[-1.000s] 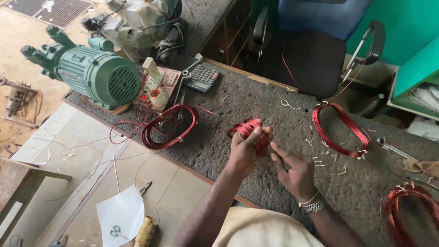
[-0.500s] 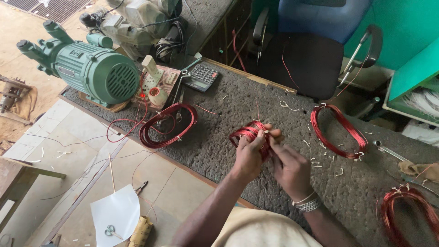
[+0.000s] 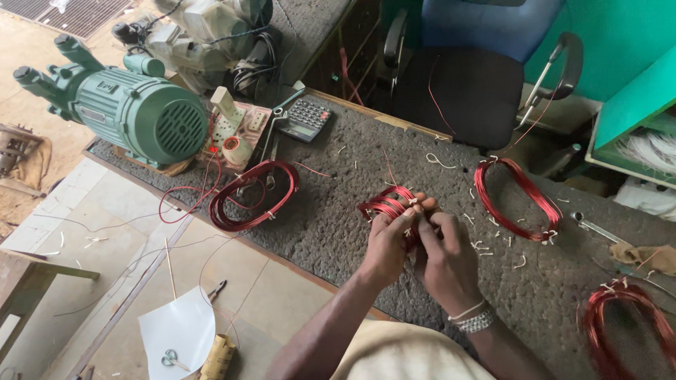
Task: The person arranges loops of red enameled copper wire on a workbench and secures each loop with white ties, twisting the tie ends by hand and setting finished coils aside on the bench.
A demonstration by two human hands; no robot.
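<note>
Hands, left (image 3: 389, 243) and right (image 3: 445, 255), grip a red wire coil (image 3: 386, 204), half hiding it.

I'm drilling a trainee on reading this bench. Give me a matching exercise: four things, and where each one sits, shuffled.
Things:
1. green motor
2. calculator
3. scissors
4. small red wire coil

Places:
A. on the white sheet on the floor
B. held in both hands, left hand and right hand
C. far left end of the bench
D. on the bench near its back edge, right of the motor

Pairs: 1-C, 2-D, 3-A, 4-B
</note>
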